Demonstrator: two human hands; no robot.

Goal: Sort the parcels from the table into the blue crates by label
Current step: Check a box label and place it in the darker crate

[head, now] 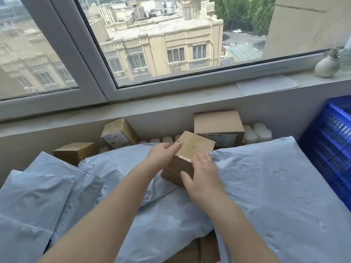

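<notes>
Two hands, left hand (pixel 161 154) and right hand (pixel 201 175), touch one of four boxes (pixel 193 149).

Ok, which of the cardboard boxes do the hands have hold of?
The tilted box in the middle, atop the blue mailers; left hand and right hand flank it. The three others sit untouched by the wall.

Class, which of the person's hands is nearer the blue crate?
Right. The right hand rests on the tilted cardboard box on the side toward the blue crate; the left hand touches the box's far side.
</notes>
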